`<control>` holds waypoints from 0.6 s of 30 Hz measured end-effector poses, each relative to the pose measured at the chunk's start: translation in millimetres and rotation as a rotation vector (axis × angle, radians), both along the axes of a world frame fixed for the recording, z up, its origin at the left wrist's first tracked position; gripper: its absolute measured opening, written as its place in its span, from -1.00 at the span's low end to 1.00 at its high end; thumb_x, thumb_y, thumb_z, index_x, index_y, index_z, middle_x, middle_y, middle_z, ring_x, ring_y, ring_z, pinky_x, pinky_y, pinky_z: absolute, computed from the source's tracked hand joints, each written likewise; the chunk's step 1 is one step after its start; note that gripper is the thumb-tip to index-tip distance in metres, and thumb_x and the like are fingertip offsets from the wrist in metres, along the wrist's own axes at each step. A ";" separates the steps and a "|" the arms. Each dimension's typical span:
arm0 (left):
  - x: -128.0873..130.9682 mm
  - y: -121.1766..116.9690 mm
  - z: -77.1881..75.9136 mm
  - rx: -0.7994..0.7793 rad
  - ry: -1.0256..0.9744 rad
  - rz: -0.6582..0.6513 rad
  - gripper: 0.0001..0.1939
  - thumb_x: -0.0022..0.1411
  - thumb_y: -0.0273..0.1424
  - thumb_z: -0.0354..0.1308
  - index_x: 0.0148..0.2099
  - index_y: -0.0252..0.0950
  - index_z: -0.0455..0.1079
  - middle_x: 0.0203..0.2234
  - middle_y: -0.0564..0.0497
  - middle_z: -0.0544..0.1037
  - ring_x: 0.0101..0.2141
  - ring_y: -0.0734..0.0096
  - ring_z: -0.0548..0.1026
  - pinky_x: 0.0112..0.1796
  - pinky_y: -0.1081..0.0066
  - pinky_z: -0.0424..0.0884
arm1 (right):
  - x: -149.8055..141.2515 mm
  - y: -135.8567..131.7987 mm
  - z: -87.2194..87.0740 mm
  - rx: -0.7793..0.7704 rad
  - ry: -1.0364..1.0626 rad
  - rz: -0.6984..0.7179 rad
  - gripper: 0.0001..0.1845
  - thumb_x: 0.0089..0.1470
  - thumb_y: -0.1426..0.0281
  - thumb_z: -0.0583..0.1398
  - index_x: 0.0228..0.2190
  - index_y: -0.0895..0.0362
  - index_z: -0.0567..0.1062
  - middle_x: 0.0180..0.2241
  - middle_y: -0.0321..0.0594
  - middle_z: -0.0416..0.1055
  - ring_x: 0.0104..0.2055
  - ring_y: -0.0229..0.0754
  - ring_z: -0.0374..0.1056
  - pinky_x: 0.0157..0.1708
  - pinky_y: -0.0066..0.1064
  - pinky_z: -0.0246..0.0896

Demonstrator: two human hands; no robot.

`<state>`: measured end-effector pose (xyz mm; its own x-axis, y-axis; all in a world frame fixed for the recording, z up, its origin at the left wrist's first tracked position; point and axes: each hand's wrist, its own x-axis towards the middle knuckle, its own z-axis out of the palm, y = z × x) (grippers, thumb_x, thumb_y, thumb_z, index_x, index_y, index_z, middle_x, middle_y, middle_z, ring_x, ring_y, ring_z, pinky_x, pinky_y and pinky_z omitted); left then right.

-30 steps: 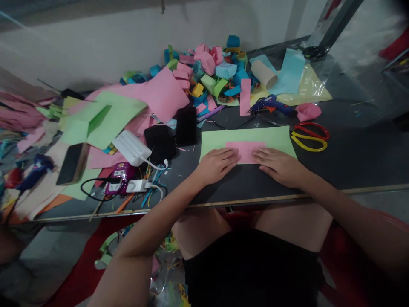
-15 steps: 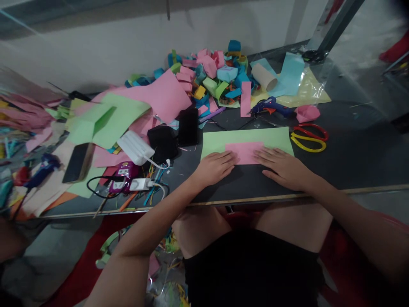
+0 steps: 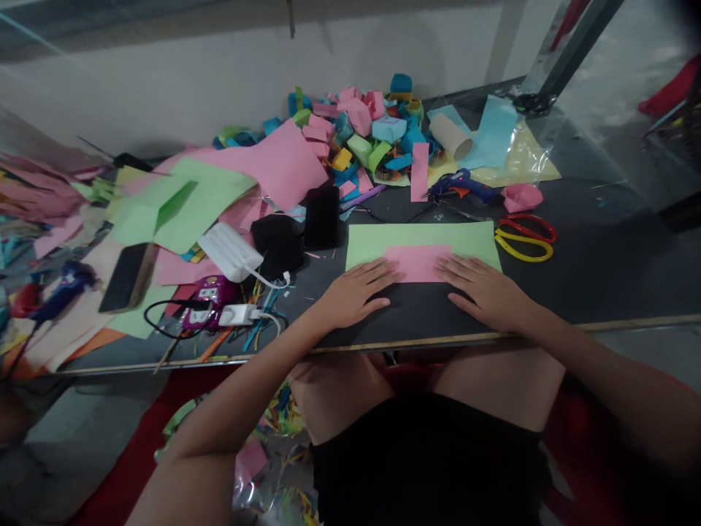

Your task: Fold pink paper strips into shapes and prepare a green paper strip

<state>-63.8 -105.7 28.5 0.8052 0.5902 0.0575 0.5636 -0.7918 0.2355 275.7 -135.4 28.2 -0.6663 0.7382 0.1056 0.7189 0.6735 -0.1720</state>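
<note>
A pink paper rectangle [image 3: 418, 264] lies flat over the near part of a light green paper sheet [image 3: 421, 234] on the dark table. My left hand [image 3: 358, 291] rests with its fingers stretched out on the pink paper's left end, thumb apart. At the right end, my right hand [image 3: 485, 288] lies flat in the same way, fingers spread over the pink and green paper. Neither hand grips anything. Scissors [image 3: 526, 237] with one red and one yellow handle lie just right of the green sheet, blades mostly hidden.
Behind the sheet lie a blue glue gun [image 3: 465, 186], a pink folded paper piece [image 3: 522, 198] and a pile of coloured paper pieces [image 3: 355, 139]. To the left are a black phone [image 3: 322, 218], a white adapter [image 3: 230, 252], a purple power strip [image 3: 211, 301] and a cable.
My left hand has slid slightly left and its thumb has spread away from the fingers. My right hand stays nearly in place on the paper. The view has shifted a little.
</note>
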 end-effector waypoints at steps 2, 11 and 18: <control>1.8 -0.9 2.1 -0.004 0.006 0.014 -0.42 0.56 -0.06 -0.18 0.50 -0.10 0.08 0.48 -0.01 0.10 0.47 0.21 0.04 0.42 0.07 0.09 | -1.0 -1.7 1.0 -0.004 0.001 -0.011 -0.32 0.43 0.18 -0.04 0.47 -0.03 -0.04 0.44 -0.16 0.10 0.47 0.02 0.04 0.39 0.06 0.08; 0.7 -8.0 -4.1 0.039 -0.059 0.194 -0.44 0.57 -0.17 -0.15 0.43 -0.36 0.22 0.39 -0.22 0.28 0.40 0.14 0.22 0.36 0.05 0.24 | 0.2 -5.3 0.0 0.003 0.011 -0.084 -0.34 0.40 0.18 0.03 0.44 -0.08 0.10 0.48 -0.19 -0.01 0.51 0.17 -0.09 0.38 0.16 0.06; -4.1 -7.2 -14.6 0.190 -0.248 0.154 -0.64 0.55 -0.36 -0.06 0.19 -0.23 0.50 0.13 -0.06 0.60 0.20 0.27 0.52 0.18 0.17 0.54 | -0.2 -6.2 1.5 -0.007 0.005 -0.090 -0.34 0.40 0.16 0.02 0.44 -0.09 0.09 0.48 -0.21 -0.02 0.51 0.16 -0.07 0.38 0.15 0.07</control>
<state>-67.9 -112.9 13.8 0.6549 0.6640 0.3608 0.6241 -0.7444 0.2373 275.6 -141.6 29.7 -0.5967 0.7957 0.1039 0.7755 0.6051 -0.1803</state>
